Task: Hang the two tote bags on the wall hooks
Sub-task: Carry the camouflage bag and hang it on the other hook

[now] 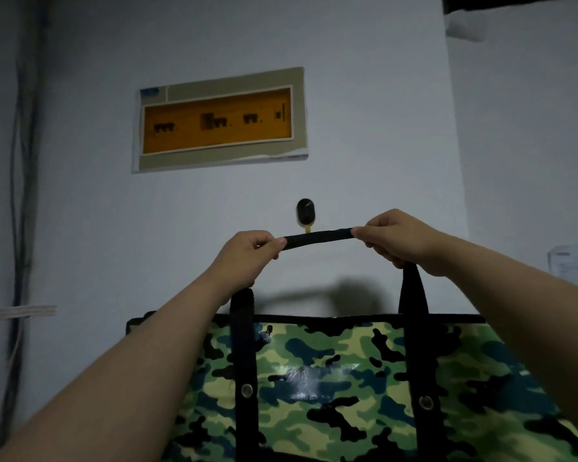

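A green camouflage tote bag (pixel 341 388) with black straps hangs from both my hands in front of the wall. My left hand (pixel 247 255) and my right hand (pixel 394 236) each pinch one end of the top of its black handle strap (pixel 317 241), stretching it level. The strap sits just below a black wall hook (pixel 306 211), crossing the hook's yellowish lower tip. Only this one bag and this one hook are in view.
An orange-windowed panel box (pixel 219 120) is mounted on the wall above the hook. Cables (pixel 22 181) run down the wall at the left, with a white strip (pixel 17 311) beside them. A pale object (pixel 571 265) sits at the right edge.
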